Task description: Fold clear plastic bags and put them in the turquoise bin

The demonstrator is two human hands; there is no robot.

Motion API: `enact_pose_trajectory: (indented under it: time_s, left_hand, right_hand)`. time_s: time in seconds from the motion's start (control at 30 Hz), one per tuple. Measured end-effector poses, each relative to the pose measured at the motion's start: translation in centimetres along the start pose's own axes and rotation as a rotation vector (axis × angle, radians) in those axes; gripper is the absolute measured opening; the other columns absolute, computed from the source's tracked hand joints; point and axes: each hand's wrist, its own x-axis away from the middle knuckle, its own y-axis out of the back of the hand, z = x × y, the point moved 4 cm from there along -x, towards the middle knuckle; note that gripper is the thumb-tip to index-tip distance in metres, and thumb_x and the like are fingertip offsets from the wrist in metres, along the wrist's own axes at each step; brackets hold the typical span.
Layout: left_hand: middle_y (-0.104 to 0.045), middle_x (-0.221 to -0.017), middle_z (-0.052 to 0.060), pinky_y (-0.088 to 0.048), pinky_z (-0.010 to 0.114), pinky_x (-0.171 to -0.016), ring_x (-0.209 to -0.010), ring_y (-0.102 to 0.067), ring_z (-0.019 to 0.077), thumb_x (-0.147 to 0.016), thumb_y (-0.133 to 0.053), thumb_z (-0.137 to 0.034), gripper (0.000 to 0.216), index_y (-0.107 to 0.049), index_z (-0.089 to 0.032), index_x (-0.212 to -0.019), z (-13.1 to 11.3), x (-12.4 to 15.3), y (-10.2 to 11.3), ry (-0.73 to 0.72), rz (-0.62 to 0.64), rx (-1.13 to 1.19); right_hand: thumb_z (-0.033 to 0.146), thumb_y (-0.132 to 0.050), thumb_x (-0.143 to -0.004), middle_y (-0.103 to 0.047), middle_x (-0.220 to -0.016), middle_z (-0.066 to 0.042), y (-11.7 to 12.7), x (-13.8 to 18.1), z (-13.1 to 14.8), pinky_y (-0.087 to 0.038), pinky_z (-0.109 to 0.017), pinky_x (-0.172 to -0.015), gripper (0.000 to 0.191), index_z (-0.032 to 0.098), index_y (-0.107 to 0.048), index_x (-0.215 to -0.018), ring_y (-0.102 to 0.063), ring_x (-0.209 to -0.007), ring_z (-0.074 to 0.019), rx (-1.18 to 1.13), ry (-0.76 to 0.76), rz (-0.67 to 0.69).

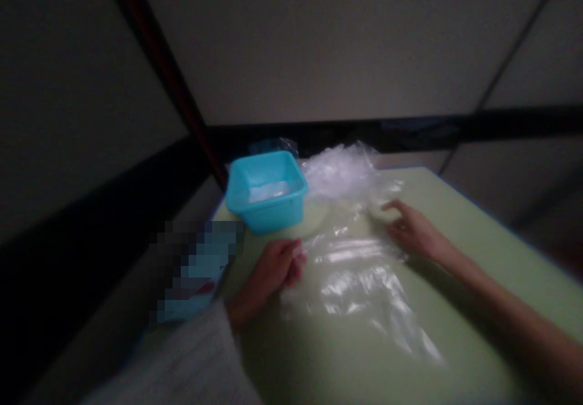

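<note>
A clear plastic bag [357, 289] lies spread and wrinkled over the green table top in front of me. My left hand [282, 264] is closed at its left edge, the fingertips pinched together on the film. At the bag's far right side hovers my right hand [412, 232], its index finger stretched forward and apart from the other, bent fingers. I see nothing gripped in it, though the picture is soft. Beyond both hands sits a heap of crumpled clear plastic bags [339, 171].
A turquoise plastic basin [273, 214] stands at the far left of the table [460, 229], with whitish, see-through material [268, 191] inside. Grey wall panels [341, 47] with a dark band rise behind the table. A pixelated patch covers something at the left edge.
</note>
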Motion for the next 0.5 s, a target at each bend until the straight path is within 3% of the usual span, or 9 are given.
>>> enact_pose_trajectory:
  time_s: [0.1,0.17,0.23,0.3,0.37,0.43,0.5]
  left_hand:
    - [-0.054,-0.057,-0.001,-0.037,0.023,-0.047,-0.048,-0.048,0.0129,-0.084,-0.044,-0.037,0.028,-0.052,-0.018,-0.066,-0.5,0.0,0.7,-0.122,-0.149,-0.166]
    - [-0.059,-0.073,0.001,-0.043,0.026,-0.058,-0.064,-0.054,0.0158,-0.083,-0.048,-0.029,0.014,-0.056,-0.018,-0.079,-1.4,0.5,1.2,-0.336,-0.304,-0.377]
    - [-0.061,-0.084,0.005,-0.045,0.029,-0.069,-0.078,-0.057,0.0178,-0.084,-0.047,-0.021,0.01,-0.057,-0.018,-0.086,-2.4,1.4,1.0,-0.587,-0.382,-0.542]
    - [-0.062,-0.087,0.006,-0.046,0.028,-0.074,-0.083,-0.057,0.0175,-0.086,-0.045,-0.015,0.012,-0.057,-0.017,-0.086,-3.1,2.5,0.1,-0.766,-0.324,-0.589]
    - [-0.062,-0.086,0.005,-0.047,0.027,-0.076,-0.083,-0.057,0.0164,-0.088,-0.043,-0.012,0.016,-0.058,-0.017,-0.087,-3.5,3.4,-1.3,-0.859,-0.162,-0.617]
    - [-0.063,-0.09,0.005,-0.047,0.029,-0.081,-0.086,-0.057,0.0169,-0.089,-0.042,-0.012,0.018,-0.059,-0.017,-0.094,-3.4,4.2,-2.9,-0.861,0.045,-0.663]
    - [-0.061,-0.11,0.008,-0.044,0.032,-0.092,-0.105,-0.054,0.0201,-0.088,-0.048,-0.017,0.022,-0.056,-0.016,-0.108,-3.0,4.5,-4.1,-0.798,0.176,-0.7]
  right_hand:
    - [0.021,-0.049,-0.075,-0.058,-0.068,-0.005,0.8,0.1,0.2,-0.039,-0.03,-0.051,0.033,0.016,-0.054,-0.107,-0.052,-0.056,-0.019,0.388,0.24,-0.176]
    - [0.02,-0.046,-0.079,-0.06,-0.084,-0.01,1.1,0.5,1.2,-0.043,-0.034,-0.059,0.025,0.016,-0.055,-0.102,-0.056,-0.067,-0.0212,0.458,0.405,-0.269]
    - [0.018,-0.043,-0.083,-0.058,-0.089,-0.01,0.7,1.1,2.5,-0.046,-0.035,-0.065,0.017,0.017,-0.055,-0.095,-0.056,-0.074,-0.0208,0.42,0.557,-0.277]
    - [0.015,-0.041,-0.085,-0.057,-0.085,-0.009,-0.3,1.9,3.8,-0.048,-0.034,-0.067,0.015,0.017,-0.055,-0.09,-0.056,-0.076,-0.0198,0.372,0.65,-0.174]
    - [0.013,-0.04,-0.086,-0.058,-0.087,-0.009,-2.2,2.8,4.7,-0.049,-0.034,-0.07,0.017,0.016,-0.056,-0.091,-0.057,-0.081,-0.0201,0.358,0.698,0.022]
    - [0.015,-0.04,-0.088,-0.061,-0.096,-0.012,-4.3,3.7,5.0,-0.051,-0.036,-0.077,0.021,0.013,-0.058,-0.1,-0.059,-0.089,-0.0214,0.346,0.705,0.174]
    - [0.019,-0.04,-0.091,-0.059,-0.116,-0.015,-6.1,4.3,4.8,-0.048,-0.039,-0.091,0.031,0.011,-0.053,-0.118,-0.056,-0.107,-0.0234,0.327,0.712,0.254]
